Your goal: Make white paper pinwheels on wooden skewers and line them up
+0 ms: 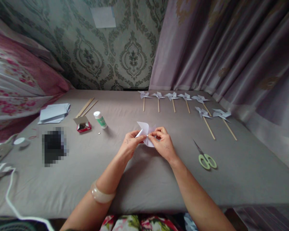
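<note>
A white paper pinwheel (143,126) is held between both hands above the middle of the table, its blades curled in toward the centre. My left hand (131,141) pinches its left side, thumb near the centre. From the right, my right hand (162,141) presses thumb and fingertips at the pinwheel's centre. Whether a pin or thumbtack sits under the fingertips is too small to make out. To the left stands a glue stick (100,120) with a white cap, and a small round metal piece (99,133) lies by it.
Several finished pinwheels on sticks (172,96) lie at the back right. Green-handled scissors (207,160) rest to the right. An opened small red box (83,126), wooden sticks (86,107), a paper stack (54,113), a pixelated dark object (53,146) and a power strip (1,152) are left.
</note>
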The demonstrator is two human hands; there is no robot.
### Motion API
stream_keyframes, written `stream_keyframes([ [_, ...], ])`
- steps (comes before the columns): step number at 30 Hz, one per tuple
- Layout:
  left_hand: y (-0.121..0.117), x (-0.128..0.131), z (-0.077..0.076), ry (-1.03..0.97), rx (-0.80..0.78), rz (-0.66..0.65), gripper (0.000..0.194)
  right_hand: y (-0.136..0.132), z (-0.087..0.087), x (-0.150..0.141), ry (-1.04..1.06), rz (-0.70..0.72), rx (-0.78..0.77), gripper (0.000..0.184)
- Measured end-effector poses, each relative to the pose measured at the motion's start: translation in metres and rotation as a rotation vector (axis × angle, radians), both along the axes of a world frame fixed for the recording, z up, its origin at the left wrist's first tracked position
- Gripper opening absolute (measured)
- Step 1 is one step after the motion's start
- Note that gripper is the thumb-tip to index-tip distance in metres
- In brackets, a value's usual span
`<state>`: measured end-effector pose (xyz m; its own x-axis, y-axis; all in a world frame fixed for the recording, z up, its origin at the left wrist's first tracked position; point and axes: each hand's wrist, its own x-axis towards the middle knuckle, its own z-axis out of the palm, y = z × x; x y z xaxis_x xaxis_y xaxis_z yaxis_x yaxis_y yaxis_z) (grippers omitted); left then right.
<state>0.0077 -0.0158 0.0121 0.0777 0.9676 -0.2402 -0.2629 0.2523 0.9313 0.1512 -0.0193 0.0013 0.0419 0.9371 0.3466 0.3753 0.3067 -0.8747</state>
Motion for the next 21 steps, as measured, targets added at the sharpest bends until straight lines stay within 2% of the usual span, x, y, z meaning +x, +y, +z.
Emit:
stream_keyframes([
  [6, -0.0001, -0.0001, -0.0002, 0.008, -0.011, -0.002, 0.026, -0.0004, 0.0008, 0.0005, 0.006, -0.002, -0.001, 0.014],
  [12, -0.0012, 0.0017, 0.0027, 0.095, 0.083, 0.014, 0.025, 0.0010, -0.0015, 0.0013, -0.003, 0.005, -0.013, 0.013],
  [21, -0.0022, -0.0004, -0.0019, 0.436, 0.313, -0.029, 0.025, 0.0048, -0.0067, 0.0003, 0.053, 0.048, -0.051, 0.014],
])
